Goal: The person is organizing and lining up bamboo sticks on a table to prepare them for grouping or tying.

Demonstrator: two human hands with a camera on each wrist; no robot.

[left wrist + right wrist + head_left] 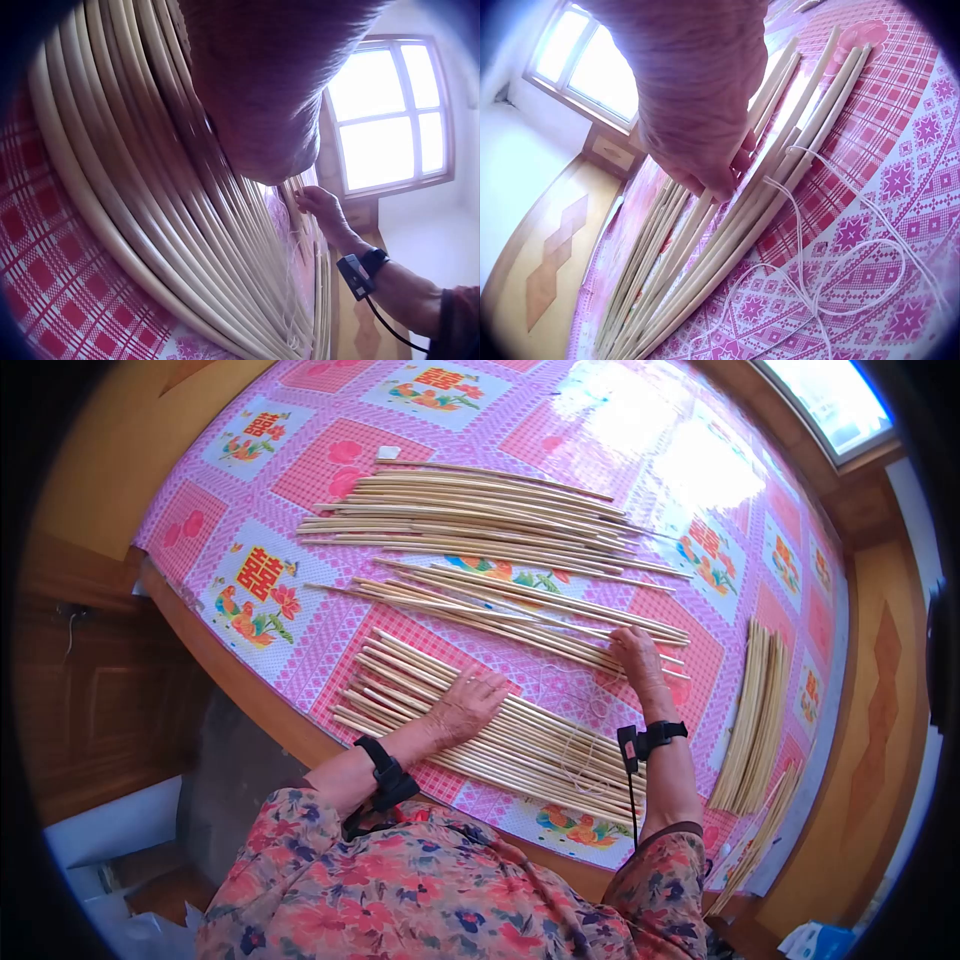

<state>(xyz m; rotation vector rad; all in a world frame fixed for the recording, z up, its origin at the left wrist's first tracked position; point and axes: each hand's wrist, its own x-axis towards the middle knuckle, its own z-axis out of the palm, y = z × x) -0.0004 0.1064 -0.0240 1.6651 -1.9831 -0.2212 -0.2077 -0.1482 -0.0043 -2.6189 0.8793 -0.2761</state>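
Observation:
My left hand [468, 710] rests, fingers spread, on a row of pale sticks [530, 759] laid side by side near the table's front edge. In the left wrist view the hand [259, 97] hides part of the row. Beyond it, my right hand [640, 660] is at the right end of a looser middle group of sticks [465, 607]. The right wrist view shows my right hand [694, 90] pinching a stick [694, 229] between thumb and finger, palm side partly hidden. White string [800, 225] loops around stick ends and across the cloth beside them.
A wider group of sticks [480, 525] lies farther back on the patterned tablecloth [330, 470]. Two more bundles stand out at the right edge, one larger [750, 720] and one smaller [757, 845]. A small white piece [388, 452] lies behind the back group.

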